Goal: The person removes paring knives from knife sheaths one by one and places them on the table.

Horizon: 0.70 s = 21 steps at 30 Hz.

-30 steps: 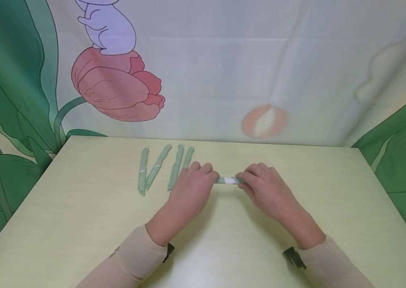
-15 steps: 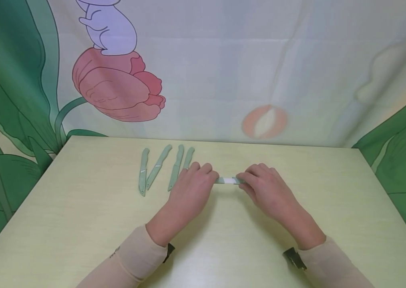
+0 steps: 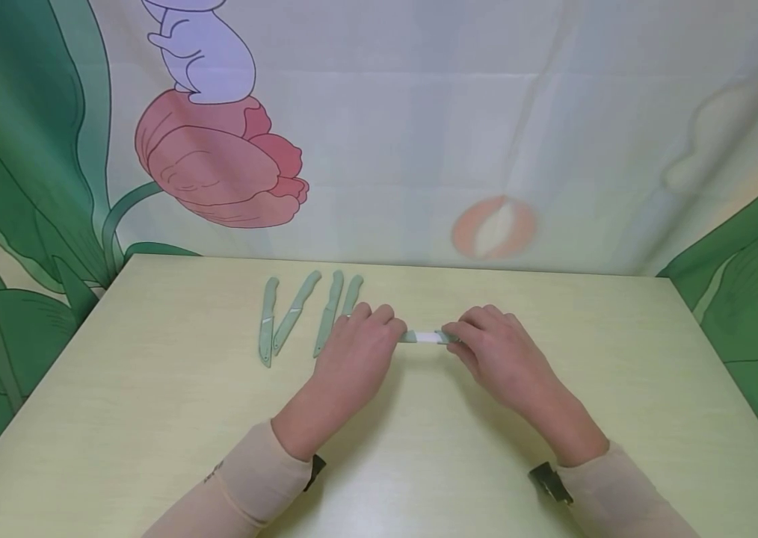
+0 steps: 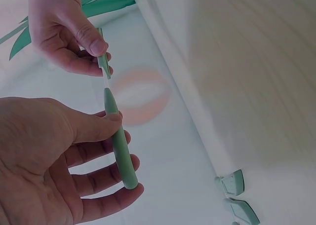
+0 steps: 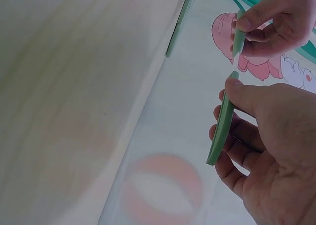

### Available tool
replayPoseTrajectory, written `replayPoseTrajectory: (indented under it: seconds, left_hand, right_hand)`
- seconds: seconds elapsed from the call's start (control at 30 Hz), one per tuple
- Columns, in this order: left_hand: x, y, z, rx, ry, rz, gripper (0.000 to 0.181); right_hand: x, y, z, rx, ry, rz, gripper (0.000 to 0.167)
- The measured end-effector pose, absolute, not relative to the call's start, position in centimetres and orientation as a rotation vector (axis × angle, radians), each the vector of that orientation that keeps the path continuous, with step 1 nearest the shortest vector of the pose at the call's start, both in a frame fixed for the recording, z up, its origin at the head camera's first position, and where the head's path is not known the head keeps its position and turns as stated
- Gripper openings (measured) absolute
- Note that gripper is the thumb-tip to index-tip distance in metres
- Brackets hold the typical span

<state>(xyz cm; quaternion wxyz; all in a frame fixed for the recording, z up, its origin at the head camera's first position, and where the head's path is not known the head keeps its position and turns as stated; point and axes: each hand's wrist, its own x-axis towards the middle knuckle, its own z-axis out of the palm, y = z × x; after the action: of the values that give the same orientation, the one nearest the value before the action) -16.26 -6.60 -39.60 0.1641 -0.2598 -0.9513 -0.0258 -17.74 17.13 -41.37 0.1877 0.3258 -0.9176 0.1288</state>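
Note:
Above the table, a small knife with a pale green handle (image 4: 121, 153) and a matching green sheath (image 5: 224, 124) lies level between my two hands. A short stretch of white blade (image 3: 427, 338) shows between handle and sheath; the sheath covers the rest. My left hand (image 3: 362, 351) pinches the handle between thumb and fingers. The sheath is gripped by my right hand (image 3: 503, 362), its thumb along the near end. Each wrist view shows both hands on the knife.
Several more green knives (image 3: 291, 314) lie on the table (image 3: 150, 418) to the left, their handles toward the back. My left hand partly hides the rightmost one (image 3: 352, 295). A printed cloth (image 3: 379, 149) hangs behind the table's far edge.
My left hand has shifted slightly left and the right hand slightly right. Handle and sheath have drawn apart a little, so more white blade shows. The knives on the table have not moved.

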Motion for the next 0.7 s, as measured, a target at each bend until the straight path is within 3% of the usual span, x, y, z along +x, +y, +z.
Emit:
replayPoseTrajectory:
  seconds: [0.7]
  left_hand:
    - [-16.32,-6.54,-39.35,-0.710,-2.768,-0.056,0.017]
  right_hand:
    - [-17.75,17.19,-41.25,0.898,-2.591,0.356,0.027]
